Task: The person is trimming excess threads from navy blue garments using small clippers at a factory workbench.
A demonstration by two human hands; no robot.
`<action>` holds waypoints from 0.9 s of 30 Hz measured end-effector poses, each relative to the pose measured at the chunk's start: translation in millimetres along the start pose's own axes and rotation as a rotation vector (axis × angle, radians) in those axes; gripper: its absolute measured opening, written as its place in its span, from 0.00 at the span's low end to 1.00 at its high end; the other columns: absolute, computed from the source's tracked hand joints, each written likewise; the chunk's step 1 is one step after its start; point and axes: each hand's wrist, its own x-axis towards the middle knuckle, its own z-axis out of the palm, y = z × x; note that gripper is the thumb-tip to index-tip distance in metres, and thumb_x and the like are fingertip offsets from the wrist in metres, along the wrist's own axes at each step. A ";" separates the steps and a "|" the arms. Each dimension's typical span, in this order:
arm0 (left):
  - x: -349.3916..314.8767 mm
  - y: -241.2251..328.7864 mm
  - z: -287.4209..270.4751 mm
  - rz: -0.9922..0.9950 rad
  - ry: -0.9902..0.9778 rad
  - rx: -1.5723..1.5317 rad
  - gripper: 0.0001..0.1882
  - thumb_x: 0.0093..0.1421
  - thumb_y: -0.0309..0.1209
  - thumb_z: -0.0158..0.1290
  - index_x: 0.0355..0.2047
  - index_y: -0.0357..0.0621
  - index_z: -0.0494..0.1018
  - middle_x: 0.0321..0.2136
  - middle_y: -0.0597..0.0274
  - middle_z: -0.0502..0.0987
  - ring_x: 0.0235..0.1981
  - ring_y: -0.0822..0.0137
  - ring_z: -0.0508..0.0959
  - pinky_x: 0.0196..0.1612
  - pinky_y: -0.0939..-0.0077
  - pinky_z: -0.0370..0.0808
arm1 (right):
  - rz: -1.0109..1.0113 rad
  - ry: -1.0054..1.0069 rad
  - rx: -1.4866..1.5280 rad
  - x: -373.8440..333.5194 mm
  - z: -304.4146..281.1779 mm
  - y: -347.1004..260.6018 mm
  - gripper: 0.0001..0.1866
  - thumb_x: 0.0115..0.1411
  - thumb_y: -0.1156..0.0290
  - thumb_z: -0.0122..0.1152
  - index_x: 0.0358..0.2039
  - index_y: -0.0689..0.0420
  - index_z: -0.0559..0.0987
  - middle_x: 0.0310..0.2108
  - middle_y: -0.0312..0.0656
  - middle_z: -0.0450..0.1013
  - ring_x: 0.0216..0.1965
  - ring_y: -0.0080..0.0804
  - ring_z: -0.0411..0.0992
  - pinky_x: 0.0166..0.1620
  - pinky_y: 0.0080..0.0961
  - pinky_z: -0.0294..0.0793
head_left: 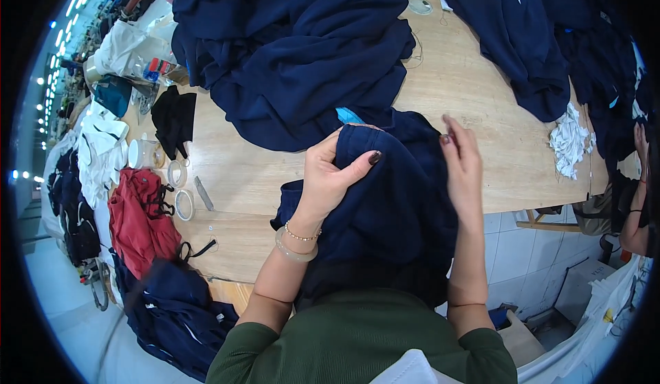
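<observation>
My left hand is closed on a navy garment, its thumb pressed on top near a stitched, folded edge. The cloth hangs over the table's near side and down against my body. Just right of the garment is my right hand, raised with thumb and fingers apart; I see nothing in it. Its palm side is partly hidden. A light-blue scrap peeks out beyond my left hand, by a large heap of navy garments.
More navy garments lie at the far right, near crumpled white scraps. On the left are a red garment, tape rolls, a grey blade-like tool and black cloth. Another person's arm shows at the right edge.
</observation>
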 end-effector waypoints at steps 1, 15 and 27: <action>-2.9 -2.3 0.1 -0.029 0.030 -0.039 0.10 0.57 0.21 0.58 0.40 0.33 0.78 0.38 0.62 0.80 0.39 0.75 0.76 0.47 0.81 0.72 | 0.008 -0.004 0.057 -1.3 -7.8 0.5 0.19 0.64 0.74 0.54 0.55 0.64 0.73 0.38 0.44 0.70 0.39 0.29 0.70 0.45 0.22 0.68; -19.8 -2.7 11.2 -0.004 0.124 0.085 0.08 0.56 0.18 0.56 0.37 0.32 0.77 0.37 0.62 0.79 0.39 0.73 0.76 0.46 0.80 0.71 | -0.246 0.000 0.175 -35.9 10.3 -36.1 0.10 0.48 0.80 0.69 0.32 0.64 0.80 0.25 0.41 0.76 0.24 0.24 0.73 0.28 0.16 0.71; -20.9 -0.9 11.1 0.044 0.045 0.128 0.10 0.58 0.18 0.53 0.40 0.30 0.75 0.38 0.62 0.79 0.39 0.75 0.76 0.47 0.82 0.71 | -0.370 -0.010 0.129 -30.5 15.5 -43.7 0.12 0.46 0.80 0.69 0.33 0.62 0.79 0.23 0.41 0.74 0.22 0.27 0.72 0.26 0.17 0.69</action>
